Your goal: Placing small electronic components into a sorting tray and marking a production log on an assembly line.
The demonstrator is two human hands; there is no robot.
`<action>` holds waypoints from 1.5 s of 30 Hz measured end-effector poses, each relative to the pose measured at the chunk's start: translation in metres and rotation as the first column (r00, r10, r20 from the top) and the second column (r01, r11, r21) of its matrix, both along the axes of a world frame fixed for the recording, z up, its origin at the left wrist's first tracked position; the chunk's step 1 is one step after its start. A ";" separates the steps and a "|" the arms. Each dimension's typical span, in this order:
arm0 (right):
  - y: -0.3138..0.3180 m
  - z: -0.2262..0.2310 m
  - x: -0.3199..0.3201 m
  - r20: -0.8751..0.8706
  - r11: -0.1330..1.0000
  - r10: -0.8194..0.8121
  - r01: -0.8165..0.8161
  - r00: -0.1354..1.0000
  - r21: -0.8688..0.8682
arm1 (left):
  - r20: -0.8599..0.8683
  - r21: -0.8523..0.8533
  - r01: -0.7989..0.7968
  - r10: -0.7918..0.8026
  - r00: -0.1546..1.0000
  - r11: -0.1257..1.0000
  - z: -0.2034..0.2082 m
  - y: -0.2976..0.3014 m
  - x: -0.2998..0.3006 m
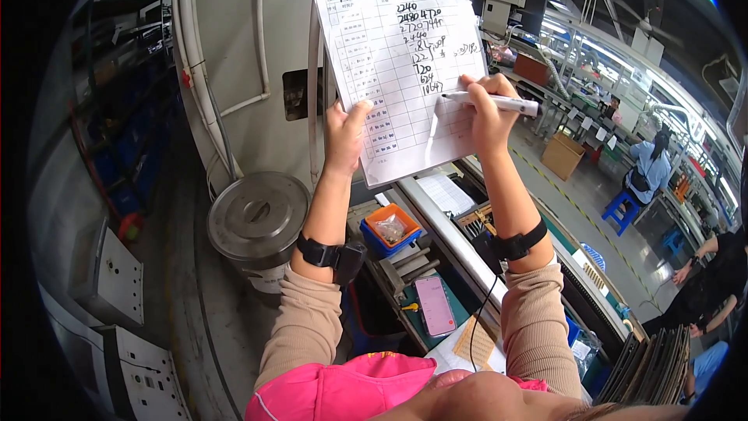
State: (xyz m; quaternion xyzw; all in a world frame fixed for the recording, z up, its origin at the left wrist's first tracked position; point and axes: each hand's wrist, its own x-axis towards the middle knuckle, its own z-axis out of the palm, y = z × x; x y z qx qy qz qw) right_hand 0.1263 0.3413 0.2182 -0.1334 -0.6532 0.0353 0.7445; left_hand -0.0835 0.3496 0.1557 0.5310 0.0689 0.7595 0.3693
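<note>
Both arms are raised in front of me, at a clipboard (401, 132) that carries a printed table sheet with handwritten figures. My left hand (346, 129) grips the board's left edge, thumb on the front and the other fingers out of sight behind it. In my right hand (492, 113) is a white marker pen (510, 103), pinched between thumb and fingers. Its dark tip points left and lies at or just over the sheet, below the lowest handwritten line; whether it touches I cannot tell. A clip holds the sheet at the top.
Below the board are a bench with an orange bin (392, 226) in a blue one, a pink-screened phone (435, 306) and loose papers (444, 193). A lidded metal drum (259, 214) stands left. At right are a seated person (648, 164), another person in black (705, 281) and stacked dark boards (647, 366).
</note>
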 end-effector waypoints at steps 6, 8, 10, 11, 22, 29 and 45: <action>-0.062 -0.033 0.021 -0.380 0.910 0.337 -0.401 0.861 -0.102 | -0.024 -0.001 -0.095 0.095 0.995 0.996 -0.018 0.020 -0.006; -0.088 -0.065 0.043 -0.354 0.917 0.233 -0.326 0.906 -0.230 | -0.064 -0.001 -0.199 0.198 0.978 0.980 -0.021 0.029 -0.013; -0.120 -0.100 0.076 -0.231 0.889 0.107 -0.197 0.967 -0.414 | -0.098 -0.001 -0.287 0.285 0.953 0.958 -0.021 0.042 -0.017; -0.139 -0.115 0.096 -0.254 0.868 0.066 -0.181 0.965 -0.462 | -0.086 -0.020 -0.300 0.297 0.951 0.954 -0.021 0.046 -0.020; -0.387 -0.239 0.249 -0.252 0.605 -0.566 0.189 0.785 -0.773 | -0.740 -0.359 0.164 -0.388 0.550 0.919 -0.060 -0.095 -0.018; -0.433 -0.121 0.228 0.184 0.729 -0.525 0.550 0.831 -0.407 | -0.472 0.129 0.925 -0.798 0.373 0.357 -0.014 -0.209 0.065; -0.598 -0.175 0.188 0.212 0.452 -0.622 0.567 0.753 -0.689 | -0.728 -0.460 0.855 -0.653 -0.209 0.239 -0.156 -0.280 0.256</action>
